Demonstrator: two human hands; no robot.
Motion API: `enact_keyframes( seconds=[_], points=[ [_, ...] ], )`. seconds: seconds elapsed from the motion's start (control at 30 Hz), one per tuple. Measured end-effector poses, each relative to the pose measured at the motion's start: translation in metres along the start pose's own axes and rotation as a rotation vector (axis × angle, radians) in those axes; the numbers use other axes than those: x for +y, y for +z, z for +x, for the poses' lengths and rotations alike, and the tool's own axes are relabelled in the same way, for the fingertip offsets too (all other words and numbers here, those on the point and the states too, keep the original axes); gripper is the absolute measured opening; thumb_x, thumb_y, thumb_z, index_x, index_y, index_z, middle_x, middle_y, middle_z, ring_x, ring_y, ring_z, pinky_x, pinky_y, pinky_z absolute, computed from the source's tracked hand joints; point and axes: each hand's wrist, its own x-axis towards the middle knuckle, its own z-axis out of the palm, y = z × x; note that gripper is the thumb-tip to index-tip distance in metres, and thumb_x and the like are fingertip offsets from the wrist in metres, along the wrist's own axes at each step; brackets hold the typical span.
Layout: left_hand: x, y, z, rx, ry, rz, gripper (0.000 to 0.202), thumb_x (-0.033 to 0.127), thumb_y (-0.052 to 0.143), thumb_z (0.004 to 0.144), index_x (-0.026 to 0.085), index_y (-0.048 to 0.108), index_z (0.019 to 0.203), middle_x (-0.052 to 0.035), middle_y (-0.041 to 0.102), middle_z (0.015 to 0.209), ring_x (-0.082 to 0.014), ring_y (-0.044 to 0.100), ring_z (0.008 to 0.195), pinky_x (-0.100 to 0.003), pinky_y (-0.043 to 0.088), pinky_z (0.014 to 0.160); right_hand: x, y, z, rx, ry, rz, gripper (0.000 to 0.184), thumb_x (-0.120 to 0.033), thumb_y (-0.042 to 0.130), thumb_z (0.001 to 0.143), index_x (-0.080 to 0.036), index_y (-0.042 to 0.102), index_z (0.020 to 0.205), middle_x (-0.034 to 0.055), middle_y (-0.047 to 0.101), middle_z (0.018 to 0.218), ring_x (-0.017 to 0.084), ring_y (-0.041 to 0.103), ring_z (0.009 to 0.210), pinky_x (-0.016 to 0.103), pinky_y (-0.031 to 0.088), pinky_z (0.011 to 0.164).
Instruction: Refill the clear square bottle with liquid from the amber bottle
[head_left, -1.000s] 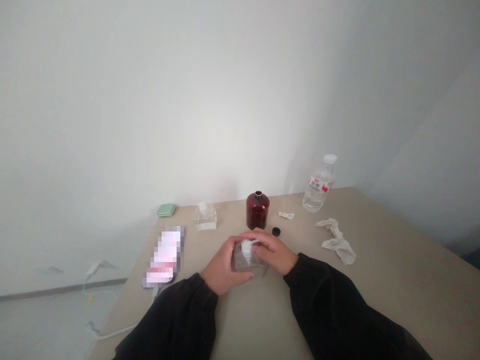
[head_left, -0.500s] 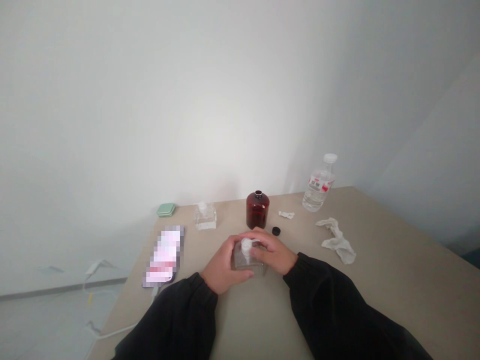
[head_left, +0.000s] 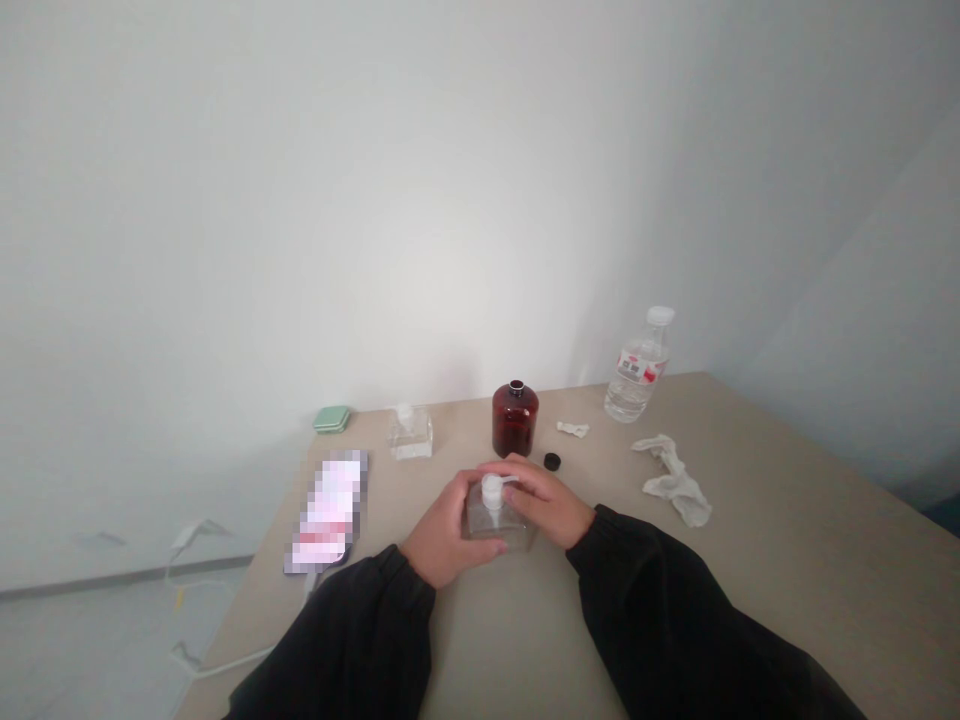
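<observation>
A clear square pump bottle (head_left: 499, 527) with a white pump head stands upright at the middle of the table. My left hand (head_left: 448, 535) is wrapped round its left side, the thumb across the front. My right hand (head_left: 546, 500) curls at the white pump top from the right, its thumb near the nozzle and its fingers behind it. Just beyond my hands stands a dark red-brown bottle (head_left: 514, 425) with an uncovered neck. A small black cap (head_left: 552, 461) lies to the right of that bottle's base.
A second clear pump bottle (head_left: 410, 438) and a green tin (head_left: 332, 419) stand at the back left. A phone (head_left: 328, 510) with a white cable lies left. A water bottle (head_left: 636, 370) stands back right, near a crumpled tissue (head_left: 677, 490) and a smaller tissue piece (head_left: 573, 430).
My right thumb has shifted slightly up and back along the pump head. My left hand and the other things stay where they were.
</observation>
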Motion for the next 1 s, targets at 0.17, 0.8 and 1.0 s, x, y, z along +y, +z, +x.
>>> enact_keyframes(
  seconds=[0.17, 0.8, 1.0],
  points=[
    [-0.0005, -0.0002, 0.0000, 0.000, 0.009, 0.004, 0.070, 0.023, 0.078, 0.067, 0.018, 0.042, 0.126, -0.0101, 0.055, 0.122, -0.0290, 0.054, 0.112, -0.044, 0.043, 0.098, -0.0002, 0.0000, -0.0004, -0.003, 0.024, 0.001, 0.048, -0.052, 0.049, 0.091, -0.019, 0.060, 0.124, 0.0077, 0.056, 0.102, 0.021, 0.056, 0.095, 0.037, 0.045, 0.085],
    [-0.0012, -0.0002, -0.0011, -0.012, -0.004, -0.019, 0.069, 0.025, 0.077, 0.069, 0.018, 0.040, 0.128, -0.0107, 0.054, 0.125, -0.0282, 0.053, 0.114, -0.043, 0.041, 0.099, -0.0043, 0.0006, 0.0026, -0.004, 0.066, -0.037, 0.053, -0.058, 0.046, 0.090, -0.016, 0.063, 0.117, 0.0067, 0.053, 0.094, 0.022, 0.056, 0.089, 0.038, 0.045, 0.083],
    [-0.0015, -0.0002, -0.0012, -0.011, -0.005, -0.002, 0.067, 0.027, 0.077, 0.070, 0.017, 0.040, 0.126, -0.0112, 0.055, 0.124, -0.0277, 0.054, 0.113, -0.043, 0.042, 0.098, -0.0053, 0.0011, 0.0029, -0.001, 0.070, -0.037, 0.055, -0.059, 0.045, 0.090, -0.014, 0.064, 0.114, 0.0062, 0.052, 0.092, 0.021, 0.056, 0.088, 0.037, 0.045, 0.082]
  ],
)
